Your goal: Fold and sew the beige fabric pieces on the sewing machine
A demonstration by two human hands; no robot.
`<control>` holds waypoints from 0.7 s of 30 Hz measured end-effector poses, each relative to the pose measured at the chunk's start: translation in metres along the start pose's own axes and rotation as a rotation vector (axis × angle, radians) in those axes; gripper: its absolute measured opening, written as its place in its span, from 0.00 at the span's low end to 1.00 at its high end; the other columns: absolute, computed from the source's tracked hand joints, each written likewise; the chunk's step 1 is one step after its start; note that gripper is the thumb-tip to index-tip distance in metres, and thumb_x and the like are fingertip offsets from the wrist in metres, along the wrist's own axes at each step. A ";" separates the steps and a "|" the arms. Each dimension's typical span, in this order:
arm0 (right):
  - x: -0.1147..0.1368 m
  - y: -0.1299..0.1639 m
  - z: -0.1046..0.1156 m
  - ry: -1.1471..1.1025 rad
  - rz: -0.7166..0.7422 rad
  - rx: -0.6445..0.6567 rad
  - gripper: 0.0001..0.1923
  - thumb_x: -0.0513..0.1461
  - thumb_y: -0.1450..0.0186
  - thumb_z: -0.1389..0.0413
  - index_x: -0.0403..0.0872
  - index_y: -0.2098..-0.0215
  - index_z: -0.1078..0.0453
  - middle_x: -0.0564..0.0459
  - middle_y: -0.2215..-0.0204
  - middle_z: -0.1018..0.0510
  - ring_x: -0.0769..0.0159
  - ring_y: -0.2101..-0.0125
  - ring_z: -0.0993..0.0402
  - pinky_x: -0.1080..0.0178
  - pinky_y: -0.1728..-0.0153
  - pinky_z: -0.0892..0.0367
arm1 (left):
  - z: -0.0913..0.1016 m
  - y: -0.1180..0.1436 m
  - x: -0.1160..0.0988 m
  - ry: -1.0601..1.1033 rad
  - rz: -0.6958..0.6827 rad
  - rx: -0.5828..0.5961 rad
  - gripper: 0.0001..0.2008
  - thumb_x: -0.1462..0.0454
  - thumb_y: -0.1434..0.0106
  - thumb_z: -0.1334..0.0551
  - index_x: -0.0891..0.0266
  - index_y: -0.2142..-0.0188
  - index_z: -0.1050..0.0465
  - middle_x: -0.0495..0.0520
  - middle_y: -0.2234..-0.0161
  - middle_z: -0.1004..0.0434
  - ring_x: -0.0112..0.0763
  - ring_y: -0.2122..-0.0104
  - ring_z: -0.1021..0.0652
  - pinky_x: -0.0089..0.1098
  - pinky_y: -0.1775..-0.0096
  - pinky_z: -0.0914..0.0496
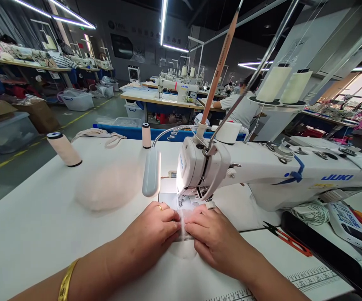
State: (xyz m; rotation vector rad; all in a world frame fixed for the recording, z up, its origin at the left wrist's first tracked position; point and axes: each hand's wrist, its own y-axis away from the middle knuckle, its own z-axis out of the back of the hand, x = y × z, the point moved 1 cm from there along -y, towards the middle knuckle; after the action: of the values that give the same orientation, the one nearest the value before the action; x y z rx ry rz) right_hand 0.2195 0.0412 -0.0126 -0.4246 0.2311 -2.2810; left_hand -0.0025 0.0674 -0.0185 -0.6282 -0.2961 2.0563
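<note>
Left hand (156,230) lies palm down on the broad white desk (36,234), fingers curled, pinning a thin strip of sheer white fabric (182,223) just before the white Juki sewing machine (262,175). Right hand (212,236) presses it alongside, fingertips nearly meeting. Workshop benches stretch behind.

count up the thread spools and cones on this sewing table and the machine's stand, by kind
small spools on the table: 2, one lying tilted, one upright
large cones on the stand: 2, the left and the right
total: 4
</note>
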 end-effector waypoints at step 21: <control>-0.009 -0.012 -0.013 0.069 -0.053 -0.115 0.18 0.27 0.35 0.50 0.51 0.56 0.26 0.49 0.64 0.19 0.54 0.60 0.25 0.56 0.62 0.31 | -0.005 -0.009 0.015 -0.167 0.046 -0.059 0.13 0.70 0.27 0.44 0.60 0.63 0.21 0.54 0.64 0.18 0.38 0.63 0.22 0.40 0.58 0.30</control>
State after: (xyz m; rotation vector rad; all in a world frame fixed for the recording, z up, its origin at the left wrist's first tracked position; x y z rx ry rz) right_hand 0.2125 0.0567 -0.0230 -0.4163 0.3921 -2.3436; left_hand 0.0006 0.0846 -0.0234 -0.5036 -0.4441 2.1553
